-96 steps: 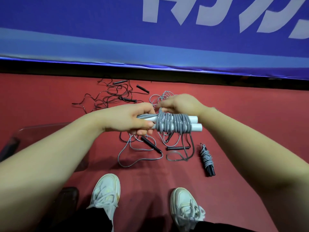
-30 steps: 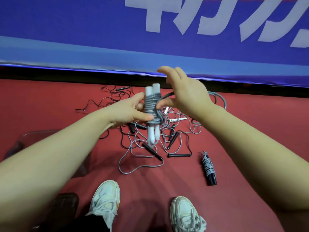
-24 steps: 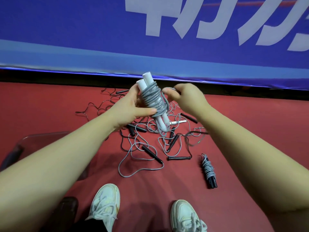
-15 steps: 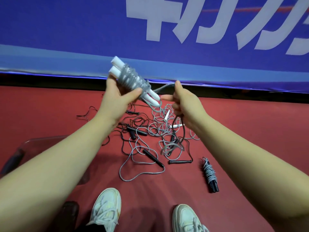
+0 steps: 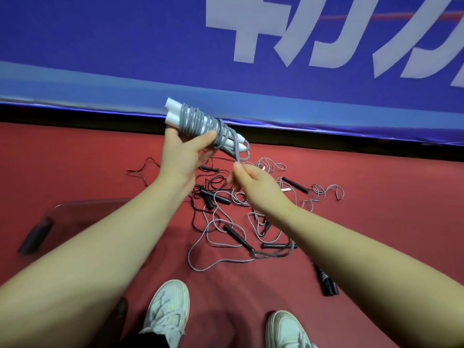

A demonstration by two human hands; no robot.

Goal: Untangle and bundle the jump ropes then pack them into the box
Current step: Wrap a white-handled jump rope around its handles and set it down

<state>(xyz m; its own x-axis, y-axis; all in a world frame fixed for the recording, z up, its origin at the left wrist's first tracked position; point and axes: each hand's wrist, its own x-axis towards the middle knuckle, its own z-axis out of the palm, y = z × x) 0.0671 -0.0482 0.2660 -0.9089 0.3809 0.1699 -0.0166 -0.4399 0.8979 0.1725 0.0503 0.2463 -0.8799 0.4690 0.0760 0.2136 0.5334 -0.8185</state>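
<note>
Centre frame, left hand (image 5: 180, 156) has its grip clamped on the grey-wound bundle (image 5: 198, 120), right hand (image 5: 253, 184) pinching its loose end (image 5: 238, 151), banner lettering (image 5: 243, 46) above cropped, unreadable.

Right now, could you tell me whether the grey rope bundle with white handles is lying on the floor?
No, the left hand holds the bundle raised while the right hand pinches its loose end.

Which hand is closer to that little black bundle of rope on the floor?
Right. The right hand, pinching the grey cord end, is above-left of the black bundle; the left hand, gripping the wrapped rope, is farther left.
</note>
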